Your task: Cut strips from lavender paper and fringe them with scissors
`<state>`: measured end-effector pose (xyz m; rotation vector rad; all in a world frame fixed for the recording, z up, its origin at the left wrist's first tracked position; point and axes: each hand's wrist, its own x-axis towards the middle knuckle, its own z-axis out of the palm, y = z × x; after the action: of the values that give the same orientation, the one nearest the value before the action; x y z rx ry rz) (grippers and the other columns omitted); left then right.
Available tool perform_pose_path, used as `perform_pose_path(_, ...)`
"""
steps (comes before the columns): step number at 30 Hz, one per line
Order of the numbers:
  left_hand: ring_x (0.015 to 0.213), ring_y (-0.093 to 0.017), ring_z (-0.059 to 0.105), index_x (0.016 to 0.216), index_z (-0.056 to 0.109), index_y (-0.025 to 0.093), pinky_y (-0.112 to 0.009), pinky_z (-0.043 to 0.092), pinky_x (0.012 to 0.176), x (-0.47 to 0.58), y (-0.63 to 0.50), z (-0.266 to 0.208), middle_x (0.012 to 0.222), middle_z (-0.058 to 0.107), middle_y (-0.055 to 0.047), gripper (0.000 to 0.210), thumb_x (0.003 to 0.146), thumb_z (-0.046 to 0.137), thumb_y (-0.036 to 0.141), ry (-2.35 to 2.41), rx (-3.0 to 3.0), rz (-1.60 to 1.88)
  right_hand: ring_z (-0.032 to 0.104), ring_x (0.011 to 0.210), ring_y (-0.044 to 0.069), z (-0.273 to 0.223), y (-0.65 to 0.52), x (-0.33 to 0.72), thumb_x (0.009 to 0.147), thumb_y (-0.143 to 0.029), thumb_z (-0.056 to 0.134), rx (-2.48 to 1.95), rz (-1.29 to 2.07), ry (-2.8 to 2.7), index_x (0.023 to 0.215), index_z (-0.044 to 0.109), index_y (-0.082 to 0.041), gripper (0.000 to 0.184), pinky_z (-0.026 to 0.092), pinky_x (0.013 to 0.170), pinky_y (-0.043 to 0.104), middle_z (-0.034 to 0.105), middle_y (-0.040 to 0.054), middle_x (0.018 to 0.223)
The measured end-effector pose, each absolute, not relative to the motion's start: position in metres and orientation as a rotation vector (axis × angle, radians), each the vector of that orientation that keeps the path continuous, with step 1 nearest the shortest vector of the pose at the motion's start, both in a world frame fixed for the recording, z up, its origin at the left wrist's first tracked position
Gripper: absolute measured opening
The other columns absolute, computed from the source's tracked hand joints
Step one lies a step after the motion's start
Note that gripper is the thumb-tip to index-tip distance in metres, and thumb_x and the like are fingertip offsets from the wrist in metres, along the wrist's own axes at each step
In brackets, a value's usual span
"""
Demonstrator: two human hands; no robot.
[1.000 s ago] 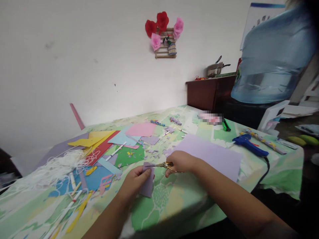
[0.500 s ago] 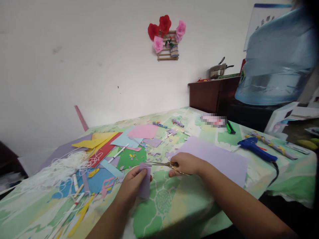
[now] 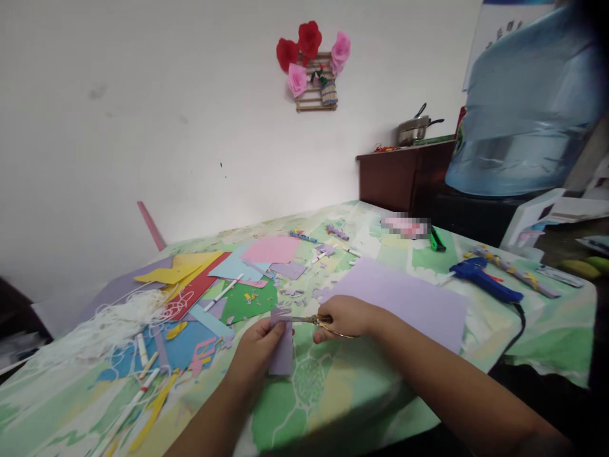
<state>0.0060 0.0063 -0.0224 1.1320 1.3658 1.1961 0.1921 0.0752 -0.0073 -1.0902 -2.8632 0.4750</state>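
A narrow piece of purple paper (image 3: 281, 355) is pinched upright between the thumb and fingers of my left hand (image 3: 259, 346). Slits show along its top end. My right hand (image 3: 347, 318) is closed round the handles of gold-handled scissors (image 3: 307, 320), whose blades point left and reach the paper's upper part. A large purple sheet (image 3: 409, 304) lies on the table just beyond my right hand. Small purple paper scraps (image 3: 292, 293) are scattered past the scissors.
Coloured paper sheets (image 3: 273, 249), white string (image 3: 137, 311) and several markers (image 3: 223, 292) cover the left side of the patterned tablecloth (image 3: 328, 406). On the right lie a blue glue gun (image 3: 488, 279) with its cord and a green utility knife (image 3: 436, 240). A large water bottle (image 3: 523, 114) stands behind them.
The scissors have moved left onto the paper, their blades now across its upper part. The slits at the paper's top show more clearly. The view has shifted slightly.
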Motion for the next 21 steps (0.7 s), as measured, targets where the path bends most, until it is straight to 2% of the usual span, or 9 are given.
perform_pose_path(12,0.039,-0.008,0.039,0.058,0.058,0.015,-0.020,0.027,0.039,0.005,0.001,-0.013,0.045,0.050,0.004,0.025,0.059,0.057,0.040,1.452,1.216,1.073,0.035,0.048,0.008,-0.012,0.076,0.186,0.058,-0.070,0.035,-1.007,0.446,-2.868,0.069,0.058,-0.016,0.060,0.021,0.043,0.020,0.050,0.0000,0.055)
perform_pose_path(17,0.045,-0.009,0.042,0.064,0.061,0.017,-0.020,0.030,0.044,0.004,-0.001,-0.012,0.053,0.054,0.004,0.020,0.061,0.057,0.036,1.481,1.291,1.097,0.034,0.048,0.008,-0.012,0.076,0.186,0.056,-0.071,0.036,-1.007,0.421,-2.869,0.066,0.058,-0.016,0.060,0.020,0.043,0.020,0.049,-0.0002,0.053)
perform_pose_path(21,0.045,-0.009,0.041,0.064,0.060,0.016,-0.020,0.029,0.044,0.004,-0.002,-0.013,0.051,0.051,0.004,0.021,0.062,0.055,0.036,1.495,1.290,1.093,0.032,0.045,0.007,-0.012,0.077,0.186,0.057,-0.069,0.037,-1.008,0.439,-2.870,0.064,0.058,-0.016,0.058,0.020,0.042,0.020,0.048,-0.0011,0.051)
